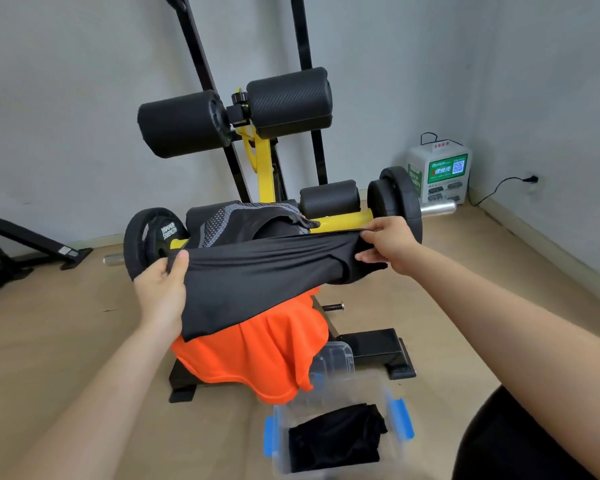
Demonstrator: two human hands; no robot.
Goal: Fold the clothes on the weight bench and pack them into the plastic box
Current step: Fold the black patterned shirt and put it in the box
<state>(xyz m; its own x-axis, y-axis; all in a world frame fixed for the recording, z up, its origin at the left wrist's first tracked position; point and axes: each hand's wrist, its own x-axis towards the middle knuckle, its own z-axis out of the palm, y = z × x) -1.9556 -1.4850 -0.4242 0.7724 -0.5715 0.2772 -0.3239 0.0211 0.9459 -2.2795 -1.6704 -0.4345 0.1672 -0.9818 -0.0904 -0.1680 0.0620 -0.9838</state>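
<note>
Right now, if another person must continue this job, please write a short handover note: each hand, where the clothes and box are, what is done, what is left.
Left hand and right hand each grip one end of the black stretchy garment, stretched above the black and yellow weight bench.
The orange mesh garment hangs over the bench under it; a dark garment with grey patterned trim lies further back.
Done: one folded black garment lies in the clear plastic box with blue latches, open on the floor.
To do: fold and pack the three others.
</note>
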